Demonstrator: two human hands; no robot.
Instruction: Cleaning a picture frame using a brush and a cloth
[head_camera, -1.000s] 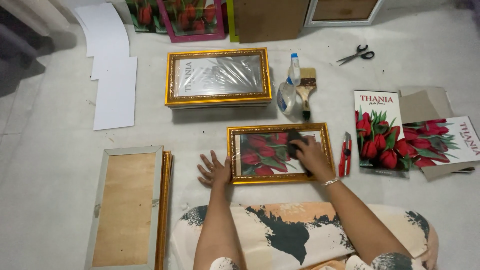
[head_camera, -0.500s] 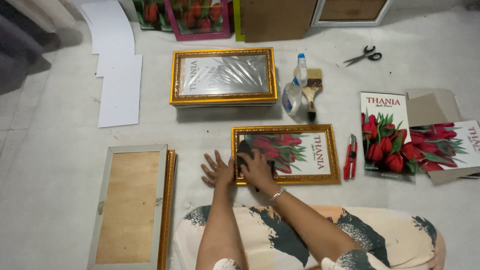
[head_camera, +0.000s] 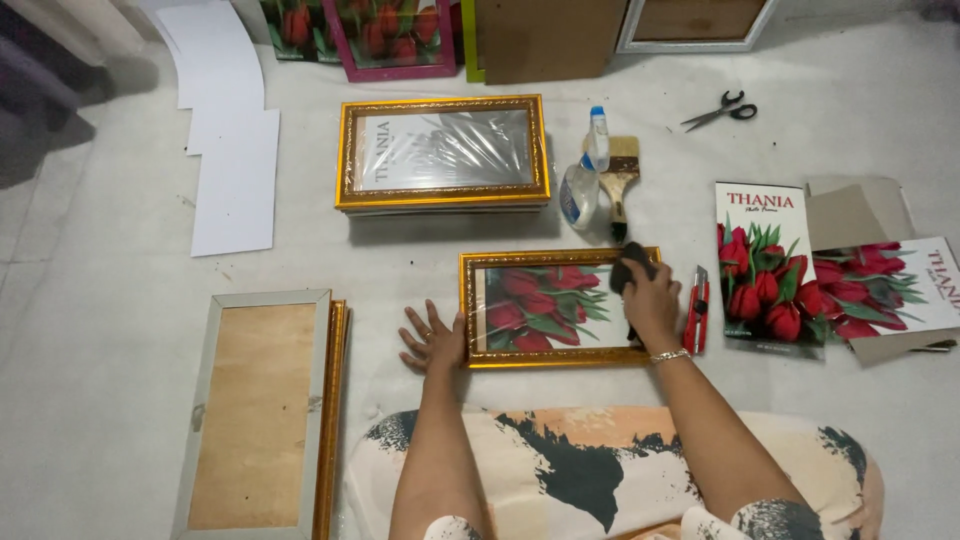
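Holding: left hand (head_camera: 432, 340), fingers spread flat, at gold frame (head_camera: 556, 308) nine o'clock edge.
Wiping: right hand (head_camera: 650, 305) fingers curled, clutching dark cloth (head_camera: 630, 268) at three o'clock.

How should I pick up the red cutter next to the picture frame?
Grip the red cutter across the middle of its long, narrow body, coming straight down from above. It lies flat on the floor, pointing away from the person, squeezed between the gold frame and the tulip print. The right hand sits beside it, so probably pinch its two long edges.
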